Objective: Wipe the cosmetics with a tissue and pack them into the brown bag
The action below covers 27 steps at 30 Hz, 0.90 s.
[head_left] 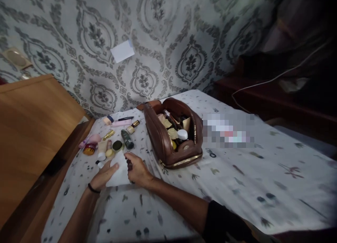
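Note:
My left hand [104, 176], with a black band at its wrist, grips a thin white sheet [117, 173] that looks like paper or a wipe, thumb on top. At the sheet's right edge my right hand [138, 170] is closed; something dark shows at its fingers, too unclear to name. Just beyond the hands lie a dark green bottle [127, 139], a round jar with a dark green top [117, 145], a cream tube [102, 150] and a jar with a dark red lid [89, 149]. A brown leather bag [158, 141] stands unzipped to the right, full of cosmetics.
A gold tube [108, 134], a black pen-like stick [125, 119] and a pink flat item [122, 122] lie farther back on the patterned sheet [237, 187]. A wooden panel [39, 123] rises at left. A blurred patch [228, 130] lies right of the bag.

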{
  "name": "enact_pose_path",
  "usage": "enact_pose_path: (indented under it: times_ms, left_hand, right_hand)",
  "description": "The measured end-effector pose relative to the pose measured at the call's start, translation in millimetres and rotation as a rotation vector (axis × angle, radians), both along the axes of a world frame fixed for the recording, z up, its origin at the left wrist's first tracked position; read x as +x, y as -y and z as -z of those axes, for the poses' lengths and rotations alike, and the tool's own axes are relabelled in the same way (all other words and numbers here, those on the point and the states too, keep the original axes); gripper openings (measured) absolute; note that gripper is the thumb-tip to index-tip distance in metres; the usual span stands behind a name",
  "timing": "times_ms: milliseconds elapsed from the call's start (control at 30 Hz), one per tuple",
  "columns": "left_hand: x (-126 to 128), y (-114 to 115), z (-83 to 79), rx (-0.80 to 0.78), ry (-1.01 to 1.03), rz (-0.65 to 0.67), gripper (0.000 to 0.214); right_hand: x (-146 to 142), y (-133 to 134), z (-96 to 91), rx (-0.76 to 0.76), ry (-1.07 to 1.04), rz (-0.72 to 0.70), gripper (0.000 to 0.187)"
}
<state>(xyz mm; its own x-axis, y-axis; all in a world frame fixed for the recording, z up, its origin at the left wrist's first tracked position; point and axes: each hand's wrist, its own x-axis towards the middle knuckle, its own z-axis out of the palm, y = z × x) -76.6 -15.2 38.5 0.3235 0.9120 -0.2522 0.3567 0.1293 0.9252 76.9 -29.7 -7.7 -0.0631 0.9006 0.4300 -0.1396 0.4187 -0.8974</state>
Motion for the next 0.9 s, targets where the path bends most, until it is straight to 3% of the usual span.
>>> enact_pose_path:
  times_ms: [133, 300, 433, 700, 900]
  left_hand:
    - [-4.4, 2.7, 0.7, -0.048, 0.078, 0.107, 0.074]
    - [-10.1, 4.5, 6.0, -0.099, 0.117, 0.128, 0.059]
    - [-11.6, 8.0, 3.9, -0.134, 0.134, 0.142, 0.057]
    - [-7.1, 22.4, 4.7, -0.204, 0.236, -0.042, 0.062]
    - [-1.6, 30.1, 5.5, -0.203, 0.273, -0.048, 0.059]
  right_hand:
    - [-1.2, -1.2, 2.3, -0.050, -0.012, -0.039, 0.034]
    - [0.5, 0.1, 3.7, -0.195, -0.116, -0.220, 0.034]
    - [1.5, 2.3, 2.2, -0.214, -0.121, -0.283, 0.030]
    - [6.0, 0.4, -2.1, -0.238, -0.167, -0.284, 0.037]
    - [9.3, 0.1, -7.2, -0.285, -0.231, -0.348, 0.037]
